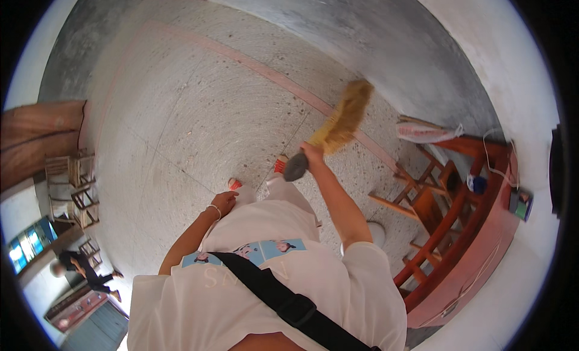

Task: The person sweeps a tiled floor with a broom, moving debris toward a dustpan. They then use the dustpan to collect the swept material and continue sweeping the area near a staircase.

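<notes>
My right hand (pixel 312 155) is wrapped round the handle of a short hand broom, out ahead of me and slightly to the right. The broom's yellow-brown bristles (pixel 350 112) stretch away toward the foot of the grey wall, and its dark grey rounded handle end (pixel 296 167) sticks out on my side of the fist. My left hand (pixel 225 202), with a pale bracelet at the wrist, lies on my left thigh, fingers loosely extended and holding nothing. Below the hands, my red-strapped shoes stand on the speckled floor (pixel 199 121).
Wooden stools (pixel 422 200) and a red wooden bench or table frame (pixel 446 230) crowd the right side, with a plastic bag (pixel 428 132) beside them. A grey-painted wall (pixel 416 49) runs along the far right. Wooden chairs (pixel 72 185) and a seated person (pixel 87 269) are at left.
</notes>
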`<act>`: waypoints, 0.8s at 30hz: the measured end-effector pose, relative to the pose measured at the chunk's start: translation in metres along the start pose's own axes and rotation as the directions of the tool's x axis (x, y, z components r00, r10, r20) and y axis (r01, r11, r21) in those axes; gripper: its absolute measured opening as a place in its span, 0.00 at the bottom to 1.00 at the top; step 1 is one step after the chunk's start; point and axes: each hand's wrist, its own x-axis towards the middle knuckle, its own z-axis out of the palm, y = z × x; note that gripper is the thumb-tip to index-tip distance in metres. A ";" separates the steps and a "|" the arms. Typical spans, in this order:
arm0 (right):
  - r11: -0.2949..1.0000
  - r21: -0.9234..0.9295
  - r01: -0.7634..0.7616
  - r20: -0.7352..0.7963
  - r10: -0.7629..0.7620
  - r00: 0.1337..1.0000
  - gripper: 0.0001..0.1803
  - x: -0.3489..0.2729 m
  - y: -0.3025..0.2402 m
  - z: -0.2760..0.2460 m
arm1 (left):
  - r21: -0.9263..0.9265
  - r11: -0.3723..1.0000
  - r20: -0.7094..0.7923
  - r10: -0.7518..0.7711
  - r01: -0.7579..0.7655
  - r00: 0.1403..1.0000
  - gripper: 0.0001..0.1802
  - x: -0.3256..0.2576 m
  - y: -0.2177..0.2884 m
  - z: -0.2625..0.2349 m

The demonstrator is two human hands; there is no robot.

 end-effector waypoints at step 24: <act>0.919 -0.299 -0.258 0.285 0.344 0.895 0.18 -0.122 -0.087 0.097 | -0.271 0.959 -0.142 -0.128 0.086 0.981 0.16 -0.010 -0.053 -0.035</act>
